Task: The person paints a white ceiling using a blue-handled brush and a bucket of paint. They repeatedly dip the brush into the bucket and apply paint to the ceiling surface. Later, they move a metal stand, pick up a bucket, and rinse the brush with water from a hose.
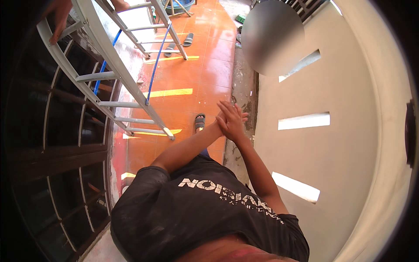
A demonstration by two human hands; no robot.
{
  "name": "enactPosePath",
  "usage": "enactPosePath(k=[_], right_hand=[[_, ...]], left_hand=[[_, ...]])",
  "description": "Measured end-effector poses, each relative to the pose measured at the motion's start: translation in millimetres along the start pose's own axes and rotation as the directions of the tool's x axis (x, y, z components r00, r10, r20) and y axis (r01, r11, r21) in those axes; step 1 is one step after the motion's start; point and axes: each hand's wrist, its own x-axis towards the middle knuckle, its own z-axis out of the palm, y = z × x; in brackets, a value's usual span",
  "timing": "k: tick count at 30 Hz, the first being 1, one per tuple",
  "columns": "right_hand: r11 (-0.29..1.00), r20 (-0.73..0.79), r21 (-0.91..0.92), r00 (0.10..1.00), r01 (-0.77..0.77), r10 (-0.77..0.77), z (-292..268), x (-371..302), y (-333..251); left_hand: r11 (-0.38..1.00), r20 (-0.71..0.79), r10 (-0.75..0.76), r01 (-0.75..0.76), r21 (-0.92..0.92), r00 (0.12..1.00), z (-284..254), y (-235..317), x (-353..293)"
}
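Observation:
My two hands meet in front of me, crossed at chest height, with no object visible in them. The right hand point(233, 123) lies on top, fingers stretched out across the back of the left. Mostly covered by it, my left hand point(221, 118) shows only its wrist side and some extended fingertips poking out on the right. Nearest to them, at the left, stands an aluminium stepladder point(126, 87), apart from both hands. Its two sides are linked by a blue cord point(158, 65). Another person's hand point(59, 22) rests on the ladder's upper left part.
Orange floor tiles point(174, 105) run ahead, with grey sandals point(188, 39) lying on them. Farther off is a blue basin point(182, 8). A pale wall with slot openings point(340, 144) bounds the right, dark framed windows point(32, 118) the left. A blurred round patch hides the upper right.

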Motion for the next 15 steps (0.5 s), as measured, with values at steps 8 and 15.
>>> enactPosePath(k=[8,15], right_hand=[[0.317,0.156,0.356,0.39,-0.879,0.908,29,-33,336],[-0.494,0.202,0.135,-0.464,-0.859,0.862,-28,-228,359]], left_hand=[[0.935,0.289,0.166,-0.244,0.259,0.943,106,185,-5],[0.708,0.629,0.154,-0.529,0.468,0.762,266,304,-6]])
